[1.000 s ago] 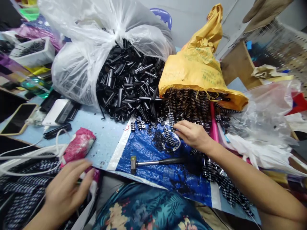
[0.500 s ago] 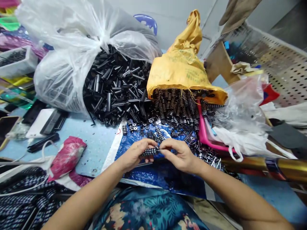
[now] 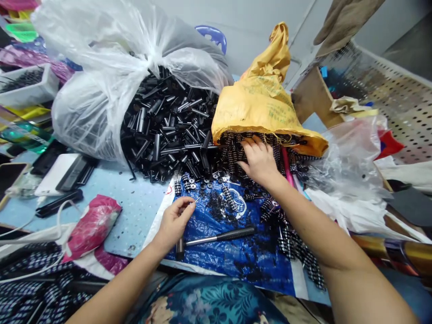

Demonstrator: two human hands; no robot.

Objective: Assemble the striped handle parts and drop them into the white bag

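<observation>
Over the left part of a blue plastic sheet (image 3: 216, 256), my left hand (image 3: 173, 222) pinches a thin metal pin (image 3: 197, 199) between thumb and forefinger. Farther off, my right hand (image 3: 259, 161) reaches to a pile of black rollers with pale dots (image 3: 231, 150) at the mouth of a yellow sack (image 3: 249, 108). Its thumb stands apart from the fingers, and the fingertips are partly hidden among the rollers. One dotted roller (image 3: 229, 198) lies on the sheet amid black crumbs. A hammer (image 3: 232, 234) with a black grip rests nearer me, its head beside my left wrist.
Black tubes (image 3: 168, 130) spill from a clear plastic bag (image 3: 87, 112) at the back left. More dotted rollers (image 3: 293, 238) lie at the sheet's right edge. To the left are a pink packet (image 3: 92, 222) and a white box-shaped device (image 3: 57, 173).
My hands have parted, and the dotted roller they held between them is gone from them. The right hand has moved away to the roller pile; the left has moved slightly left, uncovering the hammer.
</observation>
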